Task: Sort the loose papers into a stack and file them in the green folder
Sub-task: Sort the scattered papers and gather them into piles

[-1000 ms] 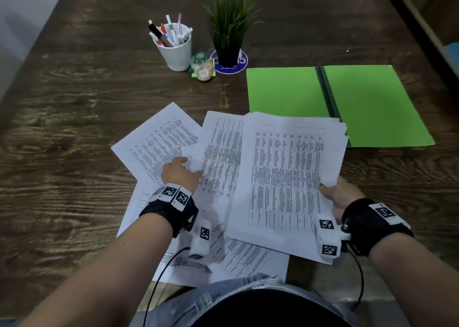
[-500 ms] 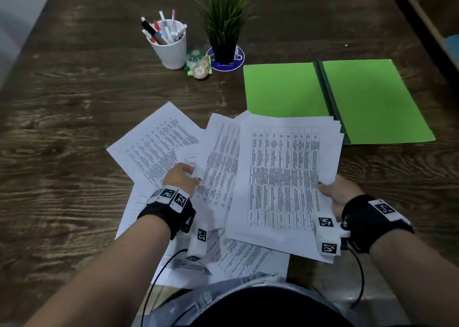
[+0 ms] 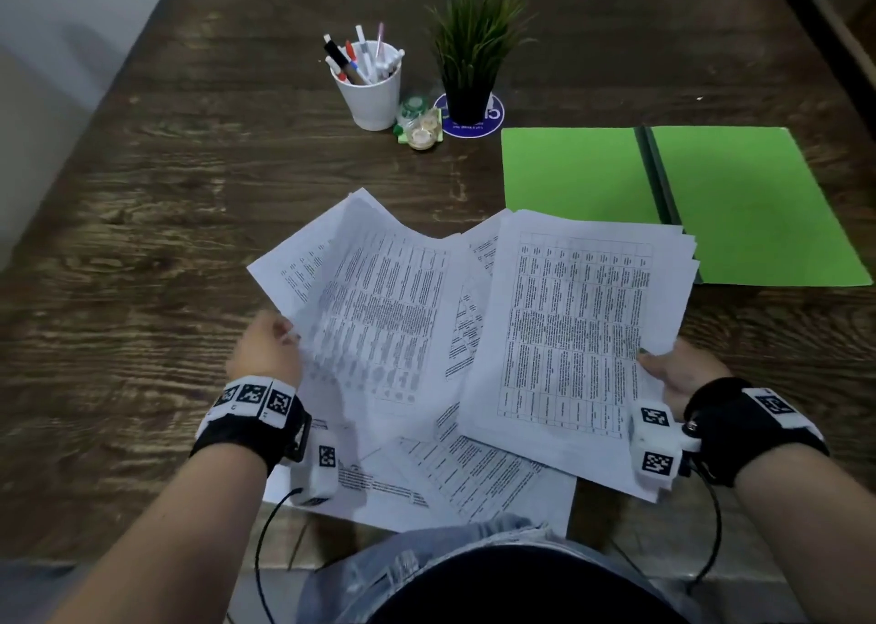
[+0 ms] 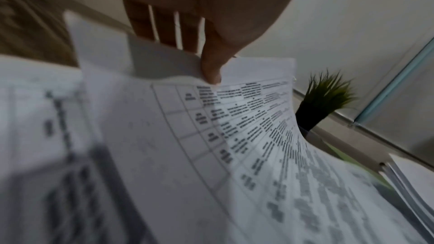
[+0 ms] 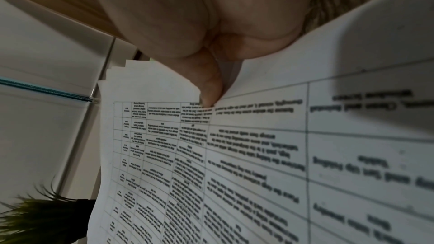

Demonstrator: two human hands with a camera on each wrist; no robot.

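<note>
My right hand grips a stack of printed papers by its right edge, thumb on top. My left hand pinches a single printed sheet at its left edge and holds it lifted and curved off the table; the thumb lies on top with the fingers underneath. More loose sheets lie on the table under both, near the front edge. The green folder lies open and flat at the back right, its lower left corner covered by the stack.
A white cup of pens, a small tape dispenser and a potted plant on a blue coaster stand at the back middle. The dark wooden table shows bare on the left. A wall runs along the left.
My left hand has picked up a sheet from the left of the pile and raised it off the table. The right hand keeps holding the stack, shifted slightly right.
</note>
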